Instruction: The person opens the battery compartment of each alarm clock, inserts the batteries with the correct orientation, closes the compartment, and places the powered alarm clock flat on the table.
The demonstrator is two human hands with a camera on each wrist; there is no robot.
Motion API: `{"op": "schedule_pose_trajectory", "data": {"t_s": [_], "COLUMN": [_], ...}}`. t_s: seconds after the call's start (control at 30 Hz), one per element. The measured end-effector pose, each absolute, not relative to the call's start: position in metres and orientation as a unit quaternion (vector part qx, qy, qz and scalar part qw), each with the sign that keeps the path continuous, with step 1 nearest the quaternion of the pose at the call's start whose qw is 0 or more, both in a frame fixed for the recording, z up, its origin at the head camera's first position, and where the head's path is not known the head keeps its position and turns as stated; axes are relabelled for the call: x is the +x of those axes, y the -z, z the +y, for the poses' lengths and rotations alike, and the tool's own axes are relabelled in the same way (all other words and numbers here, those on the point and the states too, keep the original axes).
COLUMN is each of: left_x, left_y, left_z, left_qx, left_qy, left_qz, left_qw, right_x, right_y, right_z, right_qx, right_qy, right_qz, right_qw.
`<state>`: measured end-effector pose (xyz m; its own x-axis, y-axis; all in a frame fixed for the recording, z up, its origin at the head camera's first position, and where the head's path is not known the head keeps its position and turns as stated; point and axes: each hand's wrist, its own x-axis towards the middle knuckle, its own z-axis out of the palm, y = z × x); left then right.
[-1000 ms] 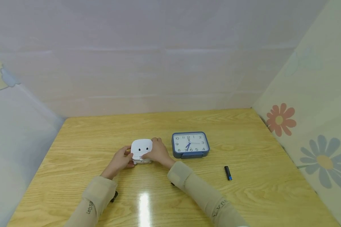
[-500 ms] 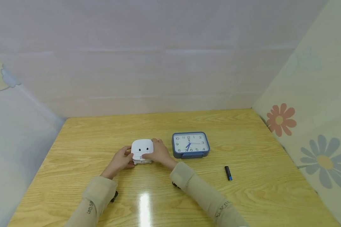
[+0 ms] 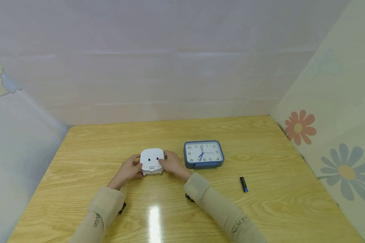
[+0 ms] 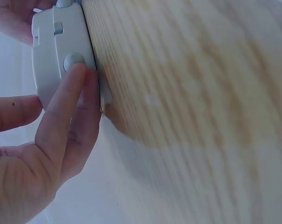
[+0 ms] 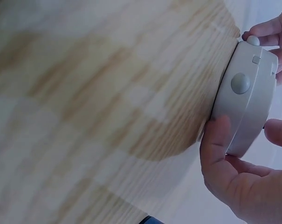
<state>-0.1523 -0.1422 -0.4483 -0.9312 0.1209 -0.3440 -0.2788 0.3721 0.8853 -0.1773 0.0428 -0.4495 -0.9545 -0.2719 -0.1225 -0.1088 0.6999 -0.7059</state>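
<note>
A small white case [image 3: 152, 163] with two black eye dots on its lid and a latch at its front sits on the wooden table. My left hand [image 3: 128, 171] holds its left side, thumb at the upper edge and fingers low beside a round foot, as the left wrist view shows on the case [image 4: 47, 70]. On the opposite side my right hand [image 3: 174, 164] grips the case's right end, thumb on the lid edge. In the right wrist view, one finger of the right hand [image 5: 243, 182] lies against the lower side of the case [image 5: 248, 107].
A blue-framed clock [image 3: 204, 154] lies face up just right of the right hand. Farther right is a short black stick-shaped item [image 3: 244, 184] with a blue end. Small black objects show beside both sleeves. Fabric walls border the wooden table [image 3: 261, 141].
My right thumb has moved off the front latch to the lid's right edge, uncovering the latch. The left hand keeps its hold; the case stays in place with its lid down.
</note>
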Motion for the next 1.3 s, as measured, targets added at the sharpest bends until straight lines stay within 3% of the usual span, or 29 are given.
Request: {"op": "schedule_pose_trajectory", "data": {"t_s": [0.37,1.3], "left_x": [-0.1542,-0.1551], "left_y": [0.4496,0.4531], "left_z": [-0.1398,-0.1322], "left_qx": [-0.051,-0.053], "left_qy": [-0.566,-0.597], "left_qz": [0.802,0.779], "left_qw": [0.182,0.186], "right_x": [-0.1751,-0.1701], "right_y": [0.4496,0.4442], "right_z": [0.0439,0.0509], "right_qx": [-0.085,-0.056], "right_qy": [0.423,0.480], "right_qz": [0.895,0.872], "right_qw": [0.118,0.074]}}
